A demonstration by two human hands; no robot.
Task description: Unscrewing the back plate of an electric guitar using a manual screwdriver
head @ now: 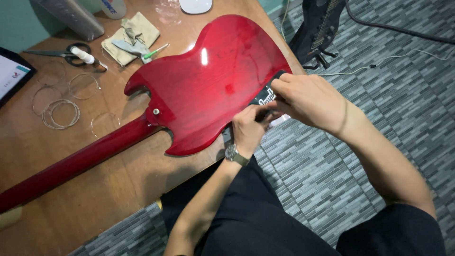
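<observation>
A glossy red electric guitar (208, 80) lies face down on a wooden table (95, 189), its neck (71, 163) running to the lower left. At the body's right edge my right hand (308, 99) pinches a black strap end (268, 95) against the guitar. My left hand (249, 128), with a wristwatch, grips the same strap end from below, fingers closed on it.
Coiled guitar strings (59, 102) lie on the table's left side. Scissors (71, 53), a beige cloth (130, 35) and a small tool rest at the back. A tablet (12, 73) sits at the far left. Another dark guitar (317, 28) stands on the tiled floor.
</observation>
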